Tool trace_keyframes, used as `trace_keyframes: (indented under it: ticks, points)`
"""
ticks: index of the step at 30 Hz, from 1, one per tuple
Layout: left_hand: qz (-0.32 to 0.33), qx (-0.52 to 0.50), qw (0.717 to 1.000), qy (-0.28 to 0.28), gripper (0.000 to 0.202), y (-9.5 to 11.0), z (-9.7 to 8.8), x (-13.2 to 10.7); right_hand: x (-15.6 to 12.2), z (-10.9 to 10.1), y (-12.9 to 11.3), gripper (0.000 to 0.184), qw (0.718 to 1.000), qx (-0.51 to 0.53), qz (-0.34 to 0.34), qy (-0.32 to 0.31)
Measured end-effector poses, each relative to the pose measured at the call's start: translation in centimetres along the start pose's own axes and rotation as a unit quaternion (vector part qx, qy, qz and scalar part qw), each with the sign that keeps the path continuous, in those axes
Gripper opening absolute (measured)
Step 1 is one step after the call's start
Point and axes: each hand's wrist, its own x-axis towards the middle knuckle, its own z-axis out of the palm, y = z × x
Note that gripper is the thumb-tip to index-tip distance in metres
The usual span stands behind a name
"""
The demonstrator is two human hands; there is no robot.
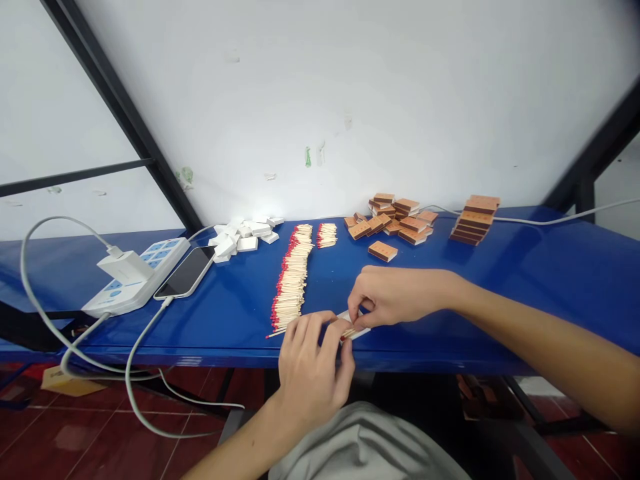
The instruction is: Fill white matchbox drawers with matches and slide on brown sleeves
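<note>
My left hand [313,363] and my right hand [395,297] meet at the near edge of the blue table [500,293]. Between them lies a small white matchbox tray [356,327] with red-tipped matches in it. The left fingers curl round a bundle of matches beside the tray. My right hand pinches the tray's far end. A long row of matches [293,280] runs away from my left hand, with a shorter bunch [327,235] behind it.
White inner trays [245,235] are heaped at the back left. Brown matchbox sleeves [395,220] lie piled at the back, with a neat stack [475,219] to their right and one loose sleeve [383,251]. A phone [186,272], power strip [133,275] and cables occupy the left.
</note>
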Motion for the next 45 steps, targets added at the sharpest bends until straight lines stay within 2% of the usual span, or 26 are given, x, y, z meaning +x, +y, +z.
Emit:
trace_keyframes:
  ticks: [8,15,17,19,21,22,24,27,31,34,37,42,45]
  points:
    - [-0.020,0.034,0.999,-0.021,0.022,0.1,-0.2,0.0,-0.1,-0.1,0.5,0.017,0.998,0.051,0.000,-0.033]
    - [-0.016,0.032,0.999,-0.035,0.017,0.1,-0.1,0.0,-0.2,-0.3,0.5,0.019,0.997,0.071,-0.016,-0.031]
    - [-0.016,0.030,0.999,-0.034,0.017,0.0,0.0,0.0,-0.1,-0.3,0.6,0.025,0.997,0.067,-0.021,0.029]
    - [-0.017,0.032,0.999,-0.030,0.017,0.0,0.1,0.0,0.2,-0.2,1.0,0.030,0.989,0.047,-0.002,0.137]
    - [-0.016,0.035,0.999,-0.019,0.018,0.1,0.1,-0.1,0.9,0.2,2.0,0.031,0.968,0.001,0.044,0.246]
    - [-0.015,0.037,0.999,-0.011,0.019,0.1,0.2,-0.1,1.4,0.4,2.6,0.031,0.957,-0.025,0.070,0.280]
    - [-0.010,0.040,0.999,0.009,0.023,0.1,0.2,-0.1,2.5,1.0,4.0,0.030,0.944,-0.054,0.115,0.305]
    - [0.020,0.032,0.998,0.047,0.025,-0.1,0.3,-0.2,4.7,1.7,6.1,0.020,0.941,-0.102,0.151,0.285]
    - [0.117,-0.037,0.982,0.147,0.024,-0.5,0.3,-0.7,7.1,1.6,8.0,0.030,0.927,-0.211,0.195,0.239]
    - [0.163,-0.068,0.975,0.134,0.028,-1.0,0.3,-1.1,7.8,1.3,8.6,0.032,0.919,-0.247,0.215,0.221]
    - [0.185,-0.071,0.973,0.118,0.030,-1.3,0.4,-1.3,7.9,1.1,8.9,0.033,0.924,-0.237,0.216,0.209]
    - [0.200,-0.048,0.972,0.114,0.028,-1.4,0.8,-1.3,7.5,1.3,9.0,0.033,0.933,-0.225,0.203,0.192]
    - [0.202,-0.045,0.972,0.115,0.026,-1.4,0.9,-1.2,7.6,1.4,9.2,0.032,0.932,-0.225,0.198,0.205]
